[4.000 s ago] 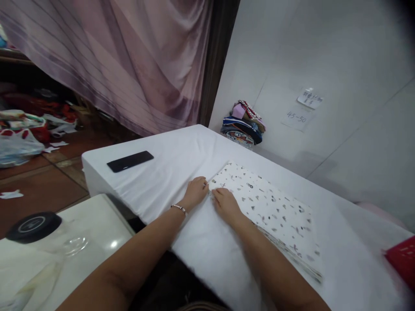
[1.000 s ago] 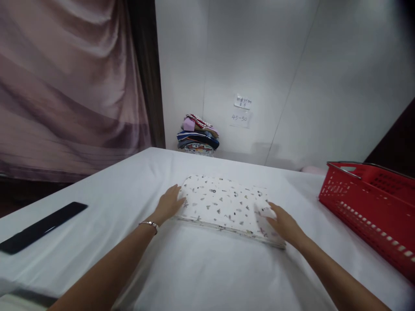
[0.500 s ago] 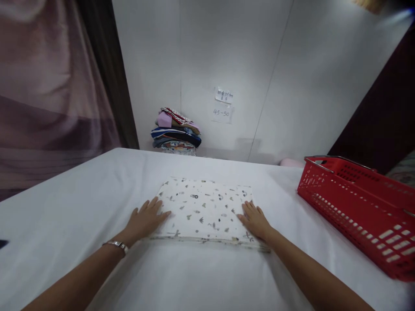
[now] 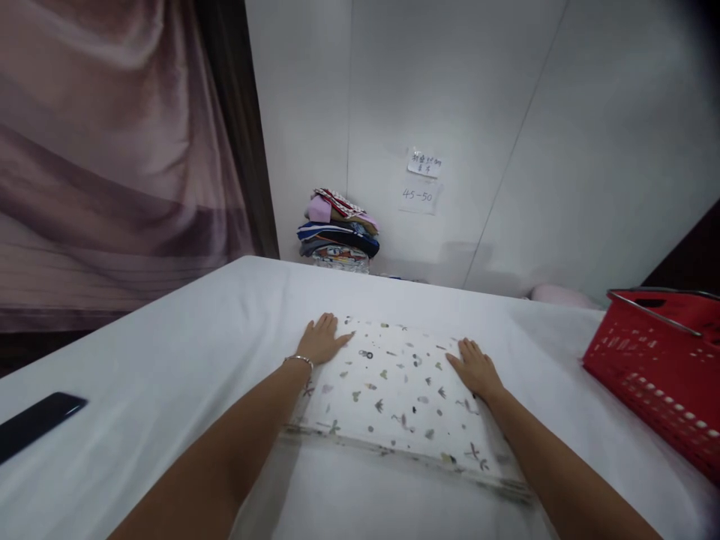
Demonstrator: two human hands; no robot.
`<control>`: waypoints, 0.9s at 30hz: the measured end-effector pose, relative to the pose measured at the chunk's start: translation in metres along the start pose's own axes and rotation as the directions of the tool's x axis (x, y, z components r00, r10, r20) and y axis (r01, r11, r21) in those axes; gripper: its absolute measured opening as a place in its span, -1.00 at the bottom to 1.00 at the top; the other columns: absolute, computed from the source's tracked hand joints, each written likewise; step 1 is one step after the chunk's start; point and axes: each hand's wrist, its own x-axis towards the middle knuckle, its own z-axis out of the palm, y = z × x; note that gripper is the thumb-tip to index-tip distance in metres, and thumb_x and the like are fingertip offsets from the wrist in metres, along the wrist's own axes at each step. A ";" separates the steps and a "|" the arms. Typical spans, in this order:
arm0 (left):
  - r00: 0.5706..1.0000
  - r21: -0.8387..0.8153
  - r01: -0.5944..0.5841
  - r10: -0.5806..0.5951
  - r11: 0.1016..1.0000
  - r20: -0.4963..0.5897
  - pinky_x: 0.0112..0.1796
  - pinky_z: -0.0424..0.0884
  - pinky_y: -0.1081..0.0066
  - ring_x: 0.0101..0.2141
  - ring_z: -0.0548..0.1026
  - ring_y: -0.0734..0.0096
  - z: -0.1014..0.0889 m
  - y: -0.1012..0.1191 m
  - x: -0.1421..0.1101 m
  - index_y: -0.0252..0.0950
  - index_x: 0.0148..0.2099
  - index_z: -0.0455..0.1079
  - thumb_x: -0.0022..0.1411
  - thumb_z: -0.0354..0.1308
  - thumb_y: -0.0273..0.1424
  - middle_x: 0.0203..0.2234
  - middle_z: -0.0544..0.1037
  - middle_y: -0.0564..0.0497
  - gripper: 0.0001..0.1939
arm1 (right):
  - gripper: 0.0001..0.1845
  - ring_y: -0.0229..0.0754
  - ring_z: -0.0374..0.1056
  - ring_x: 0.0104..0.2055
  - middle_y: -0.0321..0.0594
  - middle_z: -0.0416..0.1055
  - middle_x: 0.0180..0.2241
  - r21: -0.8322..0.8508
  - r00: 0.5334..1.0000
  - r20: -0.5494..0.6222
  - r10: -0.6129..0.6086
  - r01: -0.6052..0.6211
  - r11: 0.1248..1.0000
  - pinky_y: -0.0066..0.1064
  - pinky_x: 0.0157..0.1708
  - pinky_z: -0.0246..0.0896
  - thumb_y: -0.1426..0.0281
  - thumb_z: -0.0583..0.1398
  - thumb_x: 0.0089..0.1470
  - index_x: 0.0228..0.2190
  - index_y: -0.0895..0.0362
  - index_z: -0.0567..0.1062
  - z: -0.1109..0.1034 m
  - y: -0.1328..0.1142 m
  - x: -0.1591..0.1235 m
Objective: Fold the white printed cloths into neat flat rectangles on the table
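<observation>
A folded white cloth [image 4: 394,390] with small printed motifs lies flat on the white-covered table [image 4: 185,360], its layered edge facing me. My left hand [image 4: 323,340] rests on its far left corner, fingers stretched out and thumb spread. On the far right edge lies my right hand [image 4: 477,367], palm down with the fingers extended. Both hands touch the cloth without gripping it. A silver bracelet [image 4: 298,361] circles my left wrist.
A red plastic basket [image 4: 658,375] with metal handles stands on the right. At the left edge lies a black phone [image 4: 42,421]. Behind the table, folded fabrics [image 4: 337,232] are stacked against the wall, near paper signs [image 4: 421,196]. A pinkish curtain [image 4: 112,165] hangs at left.
Both hands have slid away from me along the cloth's sides to its far corners. The view has turned left, so more of the phone shows and the basket sits farther right.
</observation>
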 end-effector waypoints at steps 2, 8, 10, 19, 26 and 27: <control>1.000 0.002 -0.008 0.008 1.000 -0.005 0.15 -0.11 0.05 0.26 -0.13 0.12 0.004 -0.002 -0.002 -0.40 0.28 0.00 0.24 -0.28 0.02 0.27 -0.03 -0.21 -0.26 | -0.28 -0.02 -0.35 0.32 -0.06 -0.21 0.29 -0.006 1.000 -0.018 -0.017 0.017 1.000 -0.01 0.21 -0.32 0.04 -0.13 0.18 0.22 0.24 0.02 0.008 0.007 0.003; 1.000 -0.035 0.004 -0.003 0.999 0.026 0.12 -0.04 0.05 0.26 -0.18 0.12 0.007 -0.003 0.004 -0.35 0.29 -0.03 0.22 -0.31 0.07 0.28 -0.07 -0.19 -0.23 | -0.23 -0.02 -0.40 0.32 -0.07 -0.25 0.30 0.028 0.999 -0.013 -0.033 0.033 0.999 0.00 0.21 -0.36 0.00 -0.14 0.16 0.23 0.23 -0.02 0.019 0.019 0.015; 0.999 -0.053 0.009 -0.007 0.999 0.048 0.12 -0.03 0.05 0.27 -0.19 0.12 0.006 -0.004 0.009 -0.35 0.29 -0.02 0.22 -0.29 0.07 0.28 -0.10 -0.19 -0.24 | -0.26 -0.03 -0.39 0.32 -0.06 -0.24 0.30 0.046 0.999 -0.009 -0.031 0.031 0.998 -0.03 0.22 -0.36 0.02 -0.12 0.17 0.23 0.22 -0.02 0.015 0.018 0.015; 0.986 -0.091 -0.159 0.162 0.983 0.036 0.18 -0.25 0.08 0.26 -0.15 0.17 0.020 -0.043 -0.058 -0.16 0.28 0.03 0.19 -0.10 0.02 0.27 -0.01 -0.06 -0.32 | -0.36 -0.07 -0.26 0.31 -0.08 -0.11 0.28 0.265 0.988 -0.011 -0.152 0.149 0.953 -0.19 0.24 -0.30 0.12 -0.03 0.17 0.19 0.18 0.12 -0.005 0.031 -0.091; 0.978 -0.058 -0.202 0.199 0.978 -0.060 0.20 -0.19 0.11 0.26 -0.11 0.21 0.020 -0.077 -0.156 -0.06 0.28 0.04 0.24 -0.14 -0.09 0.26 0.01 0.07 -0.43 | -0.36 -0.08 -0.23 0.31 -0.21 -0.12 0.28 0.428 0.990 -0.031 -0.134 0.134 0.894 -0.14 0.27 -0.33 0.10 0.03 0.12 0.19 0.06 0.14 -0.004 0.068 -0.198; 0.974 -0.052 -0.219 0.215 0.974 -0.070 0.20 -0.19 0.10 0.26 -0.09 0.20 0.016 -0.075 -0.164 -0.05 0.26 0.08 0.23 -0.13 -0.09 0.25 0.03 0.09 -0.44 | -0.38 -0.09 -0.23 0.31 -0.24 -0.12 0.28 0.417 0.988 -0.063 -0.140 0.153 0.896 -0.14 0.26 -0.31 0.11 0.03 0.13 0.19 0.04 0.13 -0.004 0.072 -0.205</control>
